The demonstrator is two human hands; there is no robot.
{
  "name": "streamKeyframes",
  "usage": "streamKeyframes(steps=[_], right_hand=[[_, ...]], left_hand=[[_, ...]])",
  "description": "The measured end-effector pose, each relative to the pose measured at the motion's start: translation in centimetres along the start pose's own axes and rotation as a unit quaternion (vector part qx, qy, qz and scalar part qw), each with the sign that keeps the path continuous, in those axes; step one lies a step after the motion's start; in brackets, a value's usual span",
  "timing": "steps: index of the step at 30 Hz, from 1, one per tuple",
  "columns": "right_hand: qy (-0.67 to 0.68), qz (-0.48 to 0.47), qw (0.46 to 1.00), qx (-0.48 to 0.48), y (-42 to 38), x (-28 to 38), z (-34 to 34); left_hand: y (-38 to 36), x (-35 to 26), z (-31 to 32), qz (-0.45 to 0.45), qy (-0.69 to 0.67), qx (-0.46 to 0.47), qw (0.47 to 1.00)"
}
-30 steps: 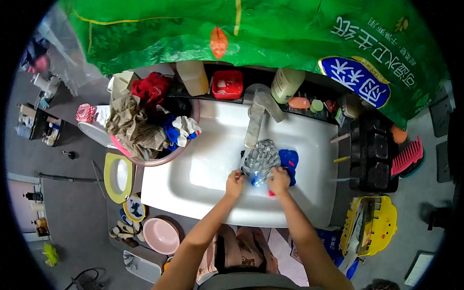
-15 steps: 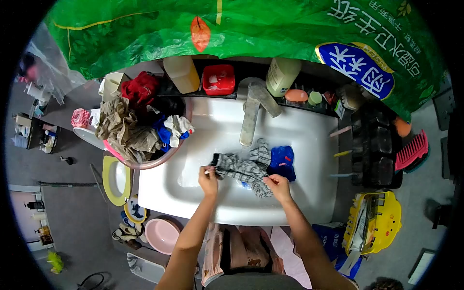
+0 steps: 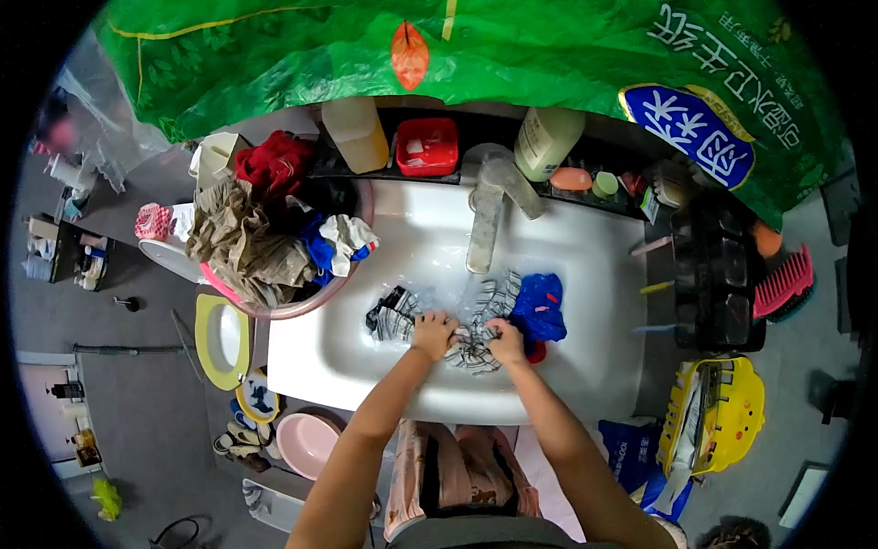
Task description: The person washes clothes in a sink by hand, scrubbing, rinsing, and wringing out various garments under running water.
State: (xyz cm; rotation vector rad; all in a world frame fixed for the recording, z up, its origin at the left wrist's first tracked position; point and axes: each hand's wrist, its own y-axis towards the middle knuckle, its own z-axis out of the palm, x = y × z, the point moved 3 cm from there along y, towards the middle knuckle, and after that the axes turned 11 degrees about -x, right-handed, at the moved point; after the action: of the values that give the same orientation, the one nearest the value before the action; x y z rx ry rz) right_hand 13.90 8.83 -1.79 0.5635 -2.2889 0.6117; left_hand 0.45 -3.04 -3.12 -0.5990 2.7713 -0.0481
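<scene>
one striped garment (image 3: 474,348) lies lengthwise along the sink (image 3: 599,274), dark end (image 3: 399,297) left

A striped garment (image 3: 476,351) lies crumpled in the sink (image 3: 599,274) — one end black.

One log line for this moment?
left hand: spread on striped cloth | right hand: curled on same cloth | sink: blue cloth beside right hand

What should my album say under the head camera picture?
Left hand and right hand touch a crumpled, grey-and-white striped cloth in a white rectangular sink, near a grey metal tap.
</scene>
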Motion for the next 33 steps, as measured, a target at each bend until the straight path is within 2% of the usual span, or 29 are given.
streamKeyframes(steps=[1,2,4,6,7,9,10,11,12,13,14,16,17,19,20,22,23,24,25,26,27,28,30,31,32,33], right_hand=[[0.038,0.022,0.997,-0.063,-0.2,1.1,-1.7],[0.115,-0.008,0.989,-0.088,0.5,-1.6,-1.6],[0.283,0.087,0.944,-0.143,0.1,-1.5,-5.2],[0.338,0.127,0.91,-0.204,-0.1,-2.3,-6.9],[0.369,0.101,0.901,-0.204,-0.2,-2.2,-6.8],[0.452,0.084,0.844,-0.275,-0.4,-0.9,-5.7],[0.492,0.074,0.81,-0.31,-0.4,-0.1,-5.4],[0.486,0.079,0.826,-0.275,-0.2,-0.9,-4.0],[0.429,0.026,0.871,-0.239,0.4,-2.9,-2.0],[0.348,0.034,0.918,-0.185,0.3,-4.2,0.0],[0.263,0.043,0.955,-0.128,-0.1,-4.8,1.5],[0.134,0.035,0.99,-0.022,-2.0,-2.3,3.2],[0.076,-0.047,0.992,-0.091,-2.5,-0.1,3.2],[-0.042,-0.208,0.953,-0.217,-3.5,3.1,3.4],[-0.064,-0.177,0.959,-0.21,-3.3,3.2,3.6],[-0.104,-0.117,0.967,-0.199,-2.6,2.7,3.7],[-0.094,-0.058,0.985,-0.134,-1.6,1.5,3.6],[-0.061,0.007,0.994,-0.087,-0.6,0.3,3.5],[0.022,0.028,0.997,-0.064,-0.3,0.5,2.0],[0.103,0.049,0.993,-0.04,-0.2,0.6,0.5],[0.184,0.104,0.976,-0.047,-0.1,0.1,-0.5],[0.262,0.158,0.951,-0.053,0.1,-0.7,-1.5],[0.252,0.131,0.954,-0.093,0.9,-2.6,-4.4],[0.29,0.116,0.946,-0.083,0.6,-1.4,-6.8],[0.263,0.075,0.951,-0.146,0.5,-1.7,-8.6],[0.273,0.083,0.941,-0.183,1.2,-4.0,-9.5]], left_hand=[[0.5,0.6,-0.1,0.011,0.013,0.037,0.999],[0.3,1.6,-0.4,-0.035,-0.045,0.01,0.998],[0.1,4.2,-1.7,-0.129,-0.162,-0.048,0.977],[-0.3,6.2,-4.4,-0.297,-0.087,-0.052,0.95],[-0.5,7.3,-4.2,-0.338,-0.12,-0.09,0.929],[-0.9,9.0,-4.2,-0.419,-0.182,-0.168,0.874],[-1.0,8.6,-4.6,-0.392,-0.151,-0.166,0.892],[-1.0,7.6,-4.8,-0.364,-0.12,-0.164,0.909],[-0.7,6.3,-5.1,-0.333,-0.09,-0.16,0.925],[-0.2,5.3,-4.3,-0.3,0.007,-0.072,0.951],[-0.1,5.1,-1.5,-0.215,0.13,-0.137,0.958],[0.0,2.9,-2.9,-0.208,0.051,-0.096,0.972],[0.3,2.2,-2.7,-0.195,0.001,-0.081,0.978],[0.3,1.2,-2.1,-0.172,-0.1,-0.047,0.979],[0.0,1.3,-1.7,-0.148,-0.217,-0.021,0.965],[-0.5,2.2,-0.4,-0.09,-0.435,0.027,0.895],[-0.8,3.0,-0.1,-0.078,-0.518,-0.03,0.851],[-1.0,4.1,-1.2,-0.092,-0.391,-0.117,0.908],[-1.4,5.1,-2.8,-0.104,-0.254,-0.201,0.94],[-1.7,5.5,-4.2,-0.114,-0.112,-0.28,0.947],[-1.9,6.0,-4.6,-0.216,-0.045,-0.291,0.931],[-2.0,7.3,-2.9,-0.301,-0.084,-0.252,0.916],[-2.2,8.2,-1.2,-0.296,-0.063,-0.246,0.921],[-2.2,8.3,-0.4,-0.321,-0.114,-0.189,0.921],[-2.1,8.3,0.2,-0.341,-0.164,-0.132,0.916],[-2.1,8.0,0.6,-0.36,-0.212,-0.074,0.905]])
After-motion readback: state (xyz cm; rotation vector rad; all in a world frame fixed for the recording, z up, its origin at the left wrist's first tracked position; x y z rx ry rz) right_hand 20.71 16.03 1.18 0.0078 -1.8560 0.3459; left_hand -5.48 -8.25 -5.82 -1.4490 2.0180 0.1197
